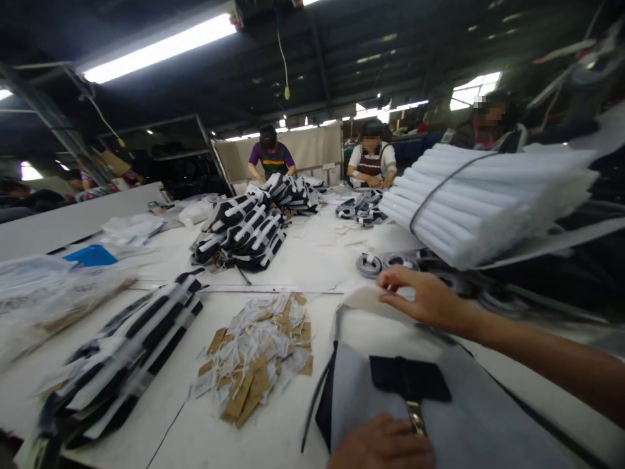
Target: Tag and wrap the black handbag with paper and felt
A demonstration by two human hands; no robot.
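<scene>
A pale grey bag (469, 404) lies in front of me, with a black tab (410, 378) and a gold-coloured clasp (416, 417) on its face. A dark strap hangs along its left side. At the far end of the bag, my right hand (430, 299) pinches the edge of a thin white sheet (359, 301) between thumb and fingers; whether the sheet is joined to the bag I cannot tell. My left hand (383, 443) rests with flattened fingers on the bag's face beside the clasp, partly cut off by the frame's lower edge.
Left of the bag is a heap of brown and white tags with strings (258, 358). Black-and-white wrapped bundles (141, 345) lie further left, more (244, 228) beyond. Strapped white foam (469, 202) stands at right, near coiled straps (368, 264). Several people work around.
</scene>
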